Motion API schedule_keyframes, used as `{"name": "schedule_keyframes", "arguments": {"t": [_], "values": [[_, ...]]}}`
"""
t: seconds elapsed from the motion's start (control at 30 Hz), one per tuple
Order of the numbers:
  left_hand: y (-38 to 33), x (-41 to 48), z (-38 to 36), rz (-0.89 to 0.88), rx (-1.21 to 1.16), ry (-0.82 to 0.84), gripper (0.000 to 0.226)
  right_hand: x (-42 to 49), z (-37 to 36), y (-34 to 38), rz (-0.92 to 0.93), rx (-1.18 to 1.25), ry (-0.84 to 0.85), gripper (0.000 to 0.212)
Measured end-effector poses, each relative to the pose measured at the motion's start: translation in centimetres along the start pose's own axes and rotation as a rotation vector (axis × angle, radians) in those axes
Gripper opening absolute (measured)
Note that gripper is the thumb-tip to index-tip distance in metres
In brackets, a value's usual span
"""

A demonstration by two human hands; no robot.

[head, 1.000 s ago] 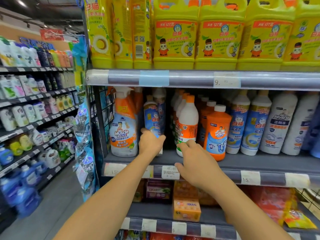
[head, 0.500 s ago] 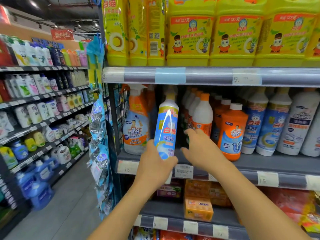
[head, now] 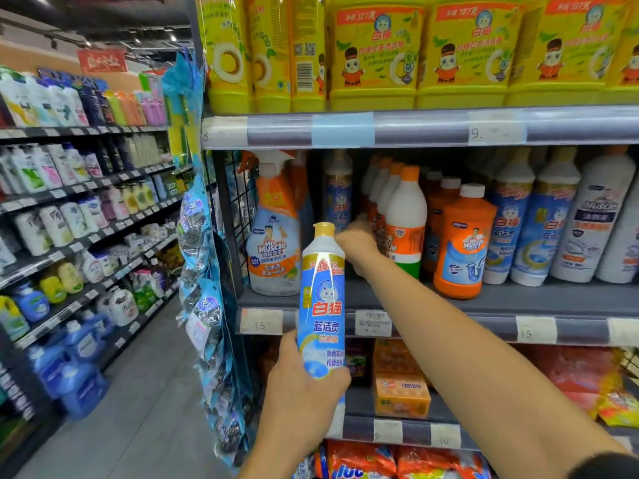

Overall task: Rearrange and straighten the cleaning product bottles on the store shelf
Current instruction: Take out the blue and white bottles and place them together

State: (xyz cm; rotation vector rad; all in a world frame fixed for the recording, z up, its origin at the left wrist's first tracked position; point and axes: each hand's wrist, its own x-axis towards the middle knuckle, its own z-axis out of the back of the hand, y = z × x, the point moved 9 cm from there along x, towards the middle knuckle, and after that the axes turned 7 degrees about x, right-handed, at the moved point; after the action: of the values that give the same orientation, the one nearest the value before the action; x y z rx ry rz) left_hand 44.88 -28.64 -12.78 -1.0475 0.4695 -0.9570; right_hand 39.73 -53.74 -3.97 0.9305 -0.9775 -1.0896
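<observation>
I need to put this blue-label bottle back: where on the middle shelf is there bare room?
The open patch is the gap between the spray bottle and the white bottle with the orange cap, though the right hand reaches into it and another blue-label bottle stands at its back. The bare front lip of the shelf is narrow. Rightward, bottles stand packed together.

Grey aisle floor (head: 145,392), stocked side shelving (head: 86,188), ceiling spotlights (head: 173,38)

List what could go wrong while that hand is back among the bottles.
The right hand reaches deep beside the white orange-capped bottle; a nudge might topple its row. The left hand holds the blue bottle only near its base, so it may tip or slip.
</observation>
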Motion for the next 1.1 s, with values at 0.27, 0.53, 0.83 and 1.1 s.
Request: {"name": "schedule_keyframes", "arguments": {"t": [0.27,0.53,0.83,1.1], "values": [[0.6,-1.5,0.8,-0.002,-0.009,0.025,0.053,4.1,-1.0,-1.2,-0.017,0.041,-0.152,0.07],[0.8,-2.0,1.7,-0.002,0.015,0.028,0.056,6.3,-2.2,-1.7,-0.05,0.032,-0.156,0.076],[1.3,-1.8,3.1,-0.003,-0.012,0.003,0.047,7.2,-2.5,-1.1,0.065,-0.024,-0.092,0.058],[0.2,-0.8,2.9,-0.03,-0.044,-0.013,0.039,0.1,-1.1,1.2,0.074,0.094,-0.023,0.039]]}}
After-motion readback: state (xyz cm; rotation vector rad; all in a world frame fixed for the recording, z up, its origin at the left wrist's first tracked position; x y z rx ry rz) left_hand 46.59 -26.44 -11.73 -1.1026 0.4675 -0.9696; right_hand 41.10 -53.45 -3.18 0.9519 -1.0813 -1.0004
